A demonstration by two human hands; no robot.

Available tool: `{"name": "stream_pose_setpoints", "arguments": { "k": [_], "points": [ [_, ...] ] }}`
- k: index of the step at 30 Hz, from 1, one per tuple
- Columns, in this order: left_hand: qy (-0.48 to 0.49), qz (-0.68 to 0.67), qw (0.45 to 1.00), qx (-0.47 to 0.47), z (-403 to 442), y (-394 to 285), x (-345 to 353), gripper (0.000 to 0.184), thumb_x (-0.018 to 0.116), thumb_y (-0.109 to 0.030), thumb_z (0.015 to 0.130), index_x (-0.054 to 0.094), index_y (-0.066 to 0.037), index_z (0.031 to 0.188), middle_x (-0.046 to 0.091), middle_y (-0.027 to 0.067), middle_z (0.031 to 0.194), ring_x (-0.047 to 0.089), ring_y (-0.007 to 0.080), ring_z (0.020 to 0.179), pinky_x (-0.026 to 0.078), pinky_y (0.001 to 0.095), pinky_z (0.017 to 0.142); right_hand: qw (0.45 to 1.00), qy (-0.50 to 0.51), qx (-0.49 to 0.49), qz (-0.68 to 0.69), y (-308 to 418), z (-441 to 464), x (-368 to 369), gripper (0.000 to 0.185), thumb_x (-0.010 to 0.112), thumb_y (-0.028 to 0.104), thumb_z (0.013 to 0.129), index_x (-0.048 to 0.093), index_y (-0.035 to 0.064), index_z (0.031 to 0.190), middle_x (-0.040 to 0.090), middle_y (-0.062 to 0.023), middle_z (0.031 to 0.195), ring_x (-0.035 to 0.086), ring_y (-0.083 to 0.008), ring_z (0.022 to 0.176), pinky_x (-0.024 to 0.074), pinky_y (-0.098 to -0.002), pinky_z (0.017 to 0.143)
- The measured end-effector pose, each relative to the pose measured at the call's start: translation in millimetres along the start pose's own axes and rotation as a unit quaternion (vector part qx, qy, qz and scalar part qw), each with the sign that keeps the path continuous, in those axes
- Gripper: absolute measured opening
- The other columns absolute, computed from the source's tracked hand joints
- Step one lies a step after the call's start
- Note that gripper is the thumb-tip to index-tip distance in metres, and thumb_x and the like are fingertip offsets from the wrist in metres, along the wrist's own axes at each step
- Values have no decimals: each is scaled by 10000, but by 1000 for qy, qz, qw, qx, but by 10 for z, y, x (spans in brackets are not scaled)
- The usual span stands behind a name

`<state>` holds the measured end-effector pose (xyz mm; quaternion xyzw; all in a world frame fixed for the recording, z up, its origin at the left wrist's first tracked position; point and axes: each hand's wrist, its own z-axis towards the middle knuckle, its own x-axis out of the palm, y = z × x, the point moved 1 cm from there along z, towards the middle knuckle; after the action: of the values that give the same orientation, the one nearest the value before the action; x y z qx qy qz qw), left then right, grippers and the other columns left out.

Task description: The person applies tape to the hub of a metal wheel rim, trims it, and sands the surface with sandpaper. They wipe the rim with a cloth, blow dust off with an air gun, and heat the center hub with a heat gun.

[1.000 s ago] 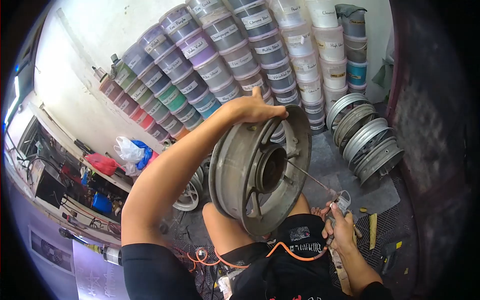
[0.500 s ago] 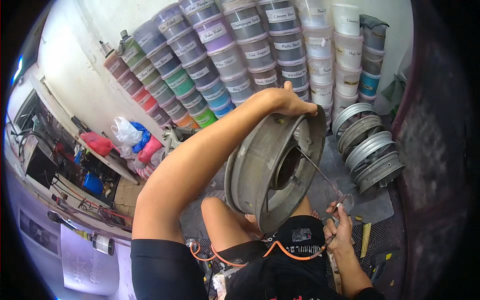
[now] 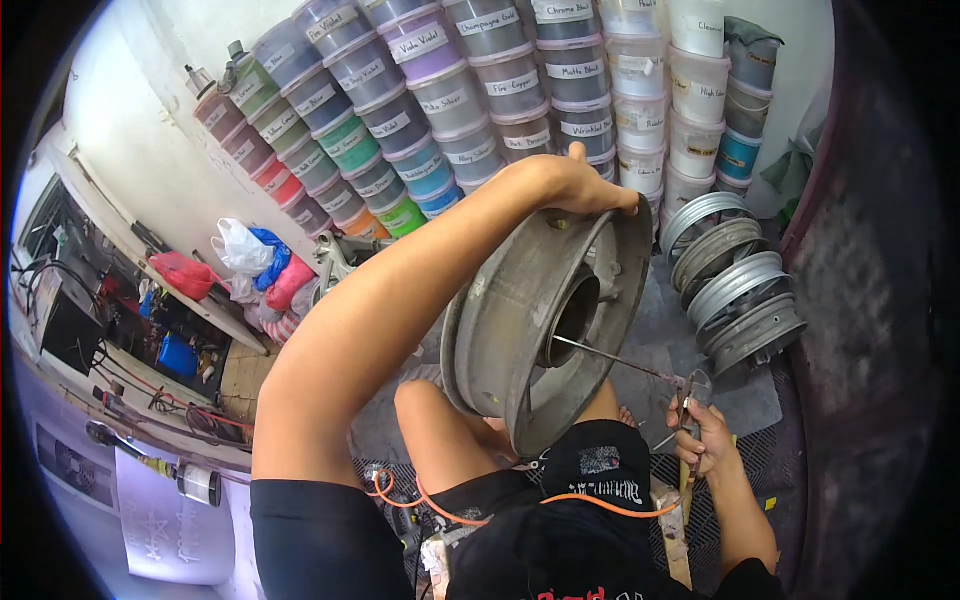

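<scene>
A dull grey metal wheel rim [image 3: 505, 325] is held up on edge above my lap, tilted, its hub opening facing right. My left hand [image 3: 592, 190] grips it by the upper edge, fingers partly hidden behind the metal. In my right hand [image 3: 706, 440] is an air blow gun [image 3: 688, 398] with a long thin nozzle, my fingers closed round its body. The nozzle reaches left to the hub opening, its tip at the lower hub edge; contact I cannot tell. An orange coiled hose [image 3: 600, 503] runs across my lap toward the gun.
Several wheel rims [image 3: 745, 285] are stacked on the floor at right. Labelled tubs [image 3: 450, 105] stand piled along the back wall. Plastic bags [image 3: 245, 250] lie at left, near another metal part [image 3: 335, 255]. A wooden piece [image 3: 672, 540] is beside my right leg.
My right hand has risen and moved slightly right with the air blow gun. Its nozzle has swung from the upper hub edge to the lower left. The wheel rim has shifted slightly left.
</scene>
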<state>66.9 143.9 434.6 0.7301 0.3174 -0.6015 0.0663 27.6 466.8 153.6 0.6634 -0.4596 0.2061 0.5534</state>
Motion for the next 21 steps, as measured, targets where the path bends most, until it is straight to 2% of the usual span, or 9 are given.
{"name": "stream_pose_setpoints", "arguments": {
  "k": [5, 10, 12, 13, 15, 20, 21],
  "points": [
    [12, -8, 1000, -13, -40, 36, -2, 1292, 660, -655, 701, 62, 198, 1467, 293, 379, 1492, 350, 430, 1392, 289, 425, 1139, 996, -11, 45, -71, 207, 63, -71, 277, 565, 270, 993, 576, 2, 1061, 642, -125, 896, 355, -59, 377, 335, -238, 324],
    [-5, 18, 1000, 0, 21, 127, 9, 1311, 661, -656, 698, 30, 196, 1469, 298, 384, 1490, 329, 404, 1416, 285, 398, 1145, 982, -34, 69, -174, 568, 4, 197, 267, 596, 246, 978, 591, -11, 1051, 645, -132, 889, 371, -63, 380, 352, -246, 331],
    [4, 15, 1000, 2, 52, 181, 23, 1152, 605, -673, 731, 137, 55, 1491, 240, 377, 1514, 272, 416, 1437, 238, 431, 1157, 973, -52, 57, -218, 636, -1, 290, 252, 610, 222, 970, 596, -20, 1037, 658, -136, 870, 390, -69, 383, 380, -260, 336],
    [13, 14, 1000, -2, 49, 202, 25, 1008, 548, -688, 768, 235, -87, 1514, 178, 369, 1540, 214, 432, 1455, 191, 469, 1169, 966, -65, 51, -243, 667, -15, 387, 247, 610, 217, 970, 597, -22, 1032, 662, -139, 866, 394, -71, 384, 386, -264, 337],
    [36, 11, 999, -8, 15, 222, 34, 883, 474, -701, 814, 290, -240, 1544, 105, 365, 1562, 142, 441, 1477, 113, 498, 1185, 954, -87, 37, -286, 689, -38, 542, 237, 611, 205, 969, 600, -25, 1021, 669, -141, 860, 398, -75, 383, 394, -267, 339],
    [99, 12, 995, -17, -143, 151, -37, 878, 383, -692, 863, 71, -293, 1580, 48, 390, 1546, 72, 407, 1498, -40, 450, 1204, 921, -135, -7, -366, 686, -53, 747, 220, 620, 186, 966, 607, -33, 985, 682, -131, 863, 420, -85, 379, 406, -266, 346],
    [89, -71, 993, -30, -164, 150, -31, 879, 392, -692, 860, 77, -299, 1579, 46, 393, 1546, 68, 407, 1498, -28, 451, 1204, 918, -131, -19, -375, 680, -55, 755, 220, 620, 185, 966, 607, -34, 980, 683, -128, 862, 430, -87, 380, 409, -265, 348]
  ]
}}
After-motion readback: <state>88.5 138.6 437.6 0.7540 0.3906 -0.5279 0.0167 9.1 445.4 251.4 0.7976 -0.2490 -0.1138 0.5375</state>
